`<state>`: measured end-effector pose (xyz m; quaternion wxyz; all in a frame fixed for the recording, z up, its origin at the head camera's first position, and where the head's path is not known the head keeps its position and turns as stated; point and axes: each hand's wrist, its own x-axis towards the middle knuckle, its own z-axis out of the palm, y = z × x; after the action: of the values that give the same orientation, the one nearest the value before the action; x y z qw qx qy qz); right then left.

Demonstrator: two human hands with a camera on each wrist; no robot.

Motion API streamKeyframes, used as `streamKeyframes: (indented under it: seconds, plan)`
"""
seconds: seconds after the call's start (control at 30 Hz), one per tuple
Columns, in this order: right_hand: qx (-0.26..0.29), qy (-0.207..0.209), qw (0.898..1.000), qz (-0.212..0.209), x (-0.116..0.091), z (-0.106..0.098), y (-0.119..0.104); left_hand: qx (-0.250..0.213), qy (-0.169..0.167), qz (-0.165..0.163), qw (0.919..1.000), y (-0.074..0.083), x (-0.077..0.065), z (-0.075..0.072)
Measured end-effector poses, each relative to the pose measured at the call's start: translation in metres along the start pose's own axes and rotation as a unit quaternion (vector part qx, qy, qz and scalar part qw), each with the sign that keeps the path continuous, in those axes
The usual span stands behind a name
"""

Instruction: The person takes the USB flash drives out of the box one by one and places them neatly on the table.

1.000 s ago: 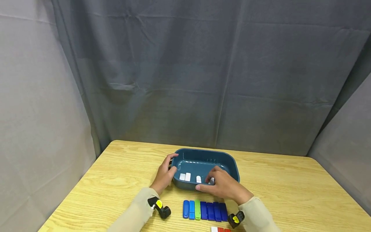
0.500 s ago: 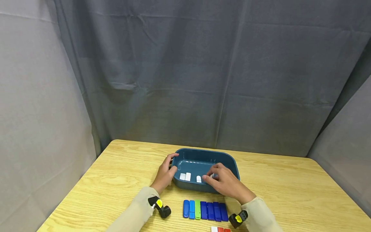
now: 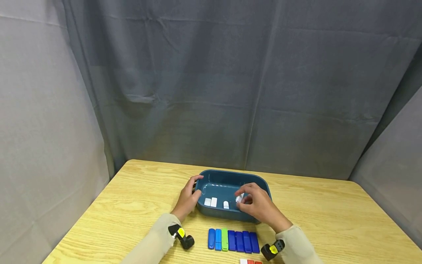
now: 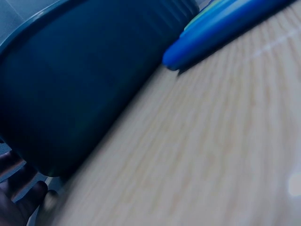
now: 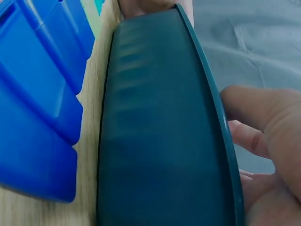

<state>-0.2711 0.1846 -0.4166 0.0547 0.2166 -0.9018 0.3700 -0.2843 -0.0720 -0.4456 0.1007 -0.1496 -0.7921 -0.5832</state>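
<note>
A dark teal basin (image 3: 230, 213) sits on the table. At its left end my left hand (image 3: 187, 198) holds the rim, with the index finger over the edge and the thumb against the side. Between thumb and fingertips, my right hand (image 3: 258, 203) pinches a small white block (image 3: 239, 198) inside the basin's right part. Two white blocks lie side by side (image 3: 213, 202) on the basin floor at the left, and another white piece (image 3: 225, 205) lies nearer the middle. In the right wrist view the basin's wall hides the block.
In front of the basin lies a row of flat plastic pieces: blue ones (image 3: 239, 241) and one green (image 3: 225, 239). Closer to me, a white piece (image 3: 243, 261) and red pieces (image 3: 251, 261) are cut off by the frame. A grey curtain (image 3: 197, 91) stands behind the wooden table (image 3: 329, 212).
The right hand has risen slightly from the basin floor with the white block, which now shows between its fingertips. The left hand keeps its place on the rim.
</note>
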Motion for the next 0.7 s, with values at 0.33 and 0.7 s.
streamKeyframes:
  seconds: [0.33,0.7]
  plan:
    - [-0.059,0.028,0.996,-0.053,-0.007,-0.012,-0.018,0.006,0.003,0.003,1.0000,-0.044,0.014,0.008]
    - [-0.117,0.015,0.985,-0.123,-0.030,-0.019,-0.044,0.013,0.003,-0.001,0.9999,-0.045,0.015,0.007]
